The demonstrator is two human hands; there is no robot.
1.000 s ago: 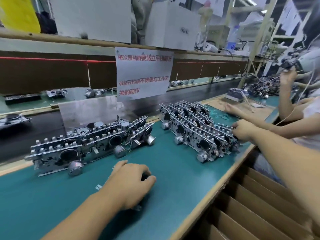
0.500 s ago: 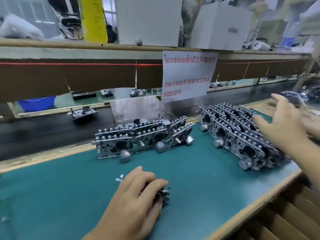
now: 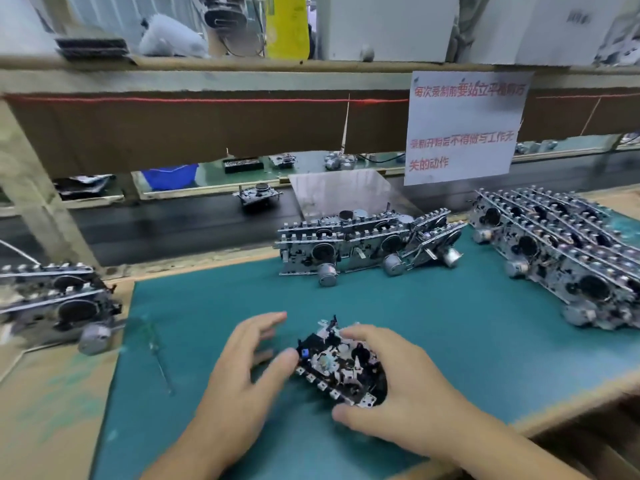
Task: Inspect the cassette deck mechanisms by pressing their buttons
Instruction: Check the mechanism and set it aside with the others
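On a green bench mat (image 3: 450, 327), a worker handles one cassette deck mechanism (image 3: 341, 363).
The right hand (image 3: 405, 393) grips it; the left hand (image 3: 242, 372) spreads open, thumb touching it.

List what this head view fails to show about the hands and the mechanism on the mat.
- Cassette deck mechanism: its right side is covered by the right hand.
- Left hand: motion blur smears its fingers; contact with a button unclear.
- Far-left mechanisms: blurred and cut by the frame edge.
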